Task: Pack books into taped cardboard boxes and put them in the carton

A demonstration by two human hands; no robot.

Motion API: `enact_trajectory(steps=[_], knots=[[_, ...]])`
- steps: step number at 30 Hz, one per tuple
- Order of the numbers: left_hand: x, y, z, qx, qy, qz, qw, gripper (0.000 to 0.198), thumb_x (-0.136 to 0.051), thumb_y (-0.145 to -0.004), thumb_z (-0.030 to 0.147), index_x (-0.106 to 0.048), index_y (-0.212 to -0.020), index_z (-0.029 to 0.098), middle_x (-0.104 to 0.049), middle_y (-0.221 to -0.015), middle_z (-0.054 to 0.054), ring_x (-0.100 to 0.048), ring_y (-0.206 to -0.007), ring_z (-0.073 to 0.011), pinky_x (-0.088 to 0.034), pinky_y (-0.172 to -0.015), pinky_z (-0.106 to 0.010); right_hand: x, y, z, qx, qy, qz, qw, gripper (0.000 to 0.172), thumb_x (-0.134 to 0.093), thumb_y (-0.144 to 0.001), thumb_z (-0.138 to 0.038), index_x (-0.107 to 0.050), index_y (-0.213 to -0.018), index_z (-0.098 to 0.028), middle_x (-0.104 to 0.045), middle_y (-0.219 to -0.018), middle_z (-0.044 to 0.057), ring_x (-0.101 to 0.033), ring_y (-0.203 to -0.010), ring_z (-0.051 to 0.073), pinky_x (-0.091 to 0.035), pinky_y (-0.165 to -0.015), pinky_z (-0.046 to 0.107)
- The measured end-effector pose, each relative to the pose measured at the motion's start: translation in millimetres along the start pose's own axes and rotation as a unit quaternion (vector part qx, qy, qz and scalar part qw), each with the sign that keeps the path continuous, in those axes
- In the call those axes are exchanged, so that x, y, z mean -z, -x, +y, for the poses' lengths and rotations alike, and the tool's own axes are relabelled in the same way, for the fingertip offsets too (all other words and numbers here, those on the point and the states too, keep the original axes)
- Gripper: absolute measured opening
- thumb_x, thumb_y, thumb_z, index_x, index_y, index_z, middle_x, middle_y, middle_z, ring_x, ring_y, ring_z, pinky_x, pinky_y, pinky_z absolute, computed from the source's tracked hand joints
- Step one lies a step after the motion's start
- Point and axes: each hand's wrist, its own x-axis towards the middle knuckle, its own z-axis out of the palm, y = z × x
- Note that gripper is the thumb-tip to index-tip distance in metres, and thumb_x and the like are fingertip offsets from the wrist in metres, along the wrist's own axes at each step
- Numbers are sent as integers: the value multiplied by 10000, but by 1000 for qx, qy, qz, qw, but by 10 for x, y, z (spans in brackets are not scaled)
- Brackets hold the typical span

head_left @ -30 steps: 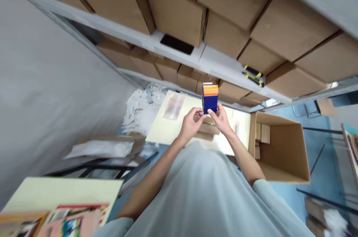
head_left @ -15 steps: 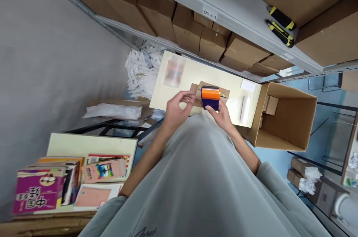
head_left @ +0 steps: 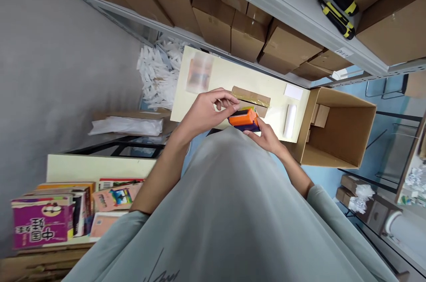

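My right hand (head_left: pixel 265 136) grips an orange and dark-blue tape dispenser (head_left: pixel 244 118) from its right side, close in front of my shirt. The dispenser is tilted, its orange part facing up. Over its left end hovers my left hand (head_left: pixel 214 106), thumb and fingertips drawn together in a pinch. Whatever lies between those fingertips is too small to make out. Just beyond the dispenser, a small cardboard box (head_left: pixel 254 96) lies on the cream tabletop (head_left: pixel 221 78), with a strip of shiny clear tape along its top. Dispenser and left hand partly cover the box.
A large open carton (head_left: pixel 344 140) with small boxes inside stands right of the tabletop. A white roll (head_left: pixel 290 121) and a white paper (head_left: pixel 293 91) lie near it. Shelves of cartons run behind, with two utility knives (head_left: pixel 337 19). Books (head_left: pixel 43 224) are stacked at left.
The dispenser has tipped and moved off the box toward me. My left hand has moved from beside the box to above the dispenser's left end. The taped box top shows more now.
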Motion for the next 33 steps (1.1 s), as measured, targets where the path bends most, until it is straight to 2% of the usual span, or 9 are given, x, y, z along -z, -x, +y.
enact_trajectory(steps=[3, 7, 11, 16, 20, 24, 29, 33], knots=[[-16, 0, -66, 16, -3, -18, 1000, 285, -790, -942, 498, -824, -942, 215, -773, -951, -55, -671, -843, -189, -559, -787, -320, 28, 15, 11, -16, 3, -1, 1000, 542, -616, -1068, -706, -663, -1287, -212, -778, -1125, 104, -731, -1011, 303, -618, -934, 443], [-56, 56, -253, 54, -3, -19, 998, 332, -743, -972, 542, -812, -979, 218, -785, -921, -49, -663, -822, -192, -546, -775, -318, 85, -7, 19, -40, 27, -40, 998, 524, -635, -1053, -716, -681, -1232, -226, -764, -994, 69, -709, -890, 284, -605, -880, 425], [-185, 180, -487, 82, 26, 36, 996, 355, -723, -960, 567, -787, -973, 219, -804, -954, -57, -690, -844, -200, -562, -790, -324, 277, -48, -53, -50, 1, -135, 990, 538, -635, -1048, -741, -702, -1215, -233, -806, -995, 72, -743, -930, 292, -597, -860, 389], [-317, 264, -753, 143, 86, 122, 978, 332, -749, -917, 542, -770, -924, 211, -780, -878, -44, -683, -782, -180, -586, -744, -298, 717, -93, -178, -92, -9, -243, 966, 550, -641, -1041, -751, -714, -1171, -222, -859, -1033, 82, -768, -915, 268, -578, -822, 347], [-203, 120, -1123, 168, 126, 218, 953, 284, -802, -864, 474, -757, -908, 198, -753, -841, -29, -660, -719, -152, -597, -696, -271, 1040, -224, -155, -146, -35, -291, 945, 600, -691, -989, -779, -708, -1140, -199, -866, -1011, 83, -780, -882, 246, -571, -770, 325], [-172, -131, -1541, 197, 189, 217, 937, 234, -835, -837, 392, -736, -873, 184, -720, -804, -20, -674, -714, -148, -635, -729, -286, 1221, -519, -55, -169, -56, -287, 941, 610, -787, -918, -780, -706, -1046, -189, -837, -934, 71, -771, -838, 218, -569, -727, 304], [-420, -386, -1824, 239, 267, 215, 908, 194, -828, -888, 323, -704, -896, 174, -716, -831, -28, -754, -841, -188, -683, -932, -396, 1313, -953, 166, -223, -55, -303, 925, 657, -863, -843, -796, -721, -1019, -179, -826, -898, 72, -795, -836, 219, -636, -781, 335], [-607, -462, -1965, 266, 305, 219, 888, 200, -829, -902, 300, -674, -915, 173, -725, -873, -34, -778, -861, -190, -688, -957, -435, 1299, -1174, 380, -246, -44, -324, 913, 686, -882, -801, -819, -743, -969, -169, -832, -875, 76, -786, -801, 206, -642, -780, 334]])
